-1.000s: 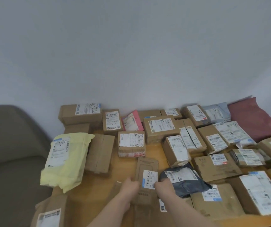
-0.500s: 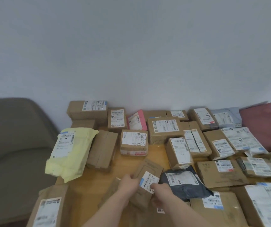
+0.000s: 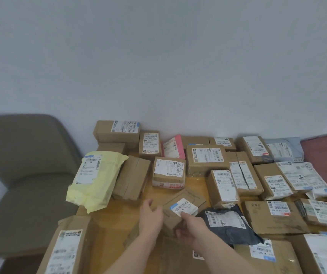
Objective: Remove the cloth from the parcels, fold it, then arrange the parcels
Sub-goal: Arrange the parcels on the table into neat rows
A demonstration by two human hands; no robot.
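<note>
My right hand (image 3: 190,227) grips the near end of a flat brown box (image 3: 180,211), thumb by its white label (image 3: 183,207). My left hand (image 3: 151,216) rests against the box's left edge, fingers loosely spread. The box lies tilted on the wooden table (image 3: 117,224), its far end toward 1 o'clock. A dark mailer (image 3: 228,224) touches it at 3 o'clock. A yellow mailer (image 3: 97,178) lies at 10 o'clock. At 2 o'clock, far off, lies the red cloth (image 3: 326,157), beside the parcels.

Wooden table (image 3: 195,181) — parcels (image 3: 206,161) atop
</note>
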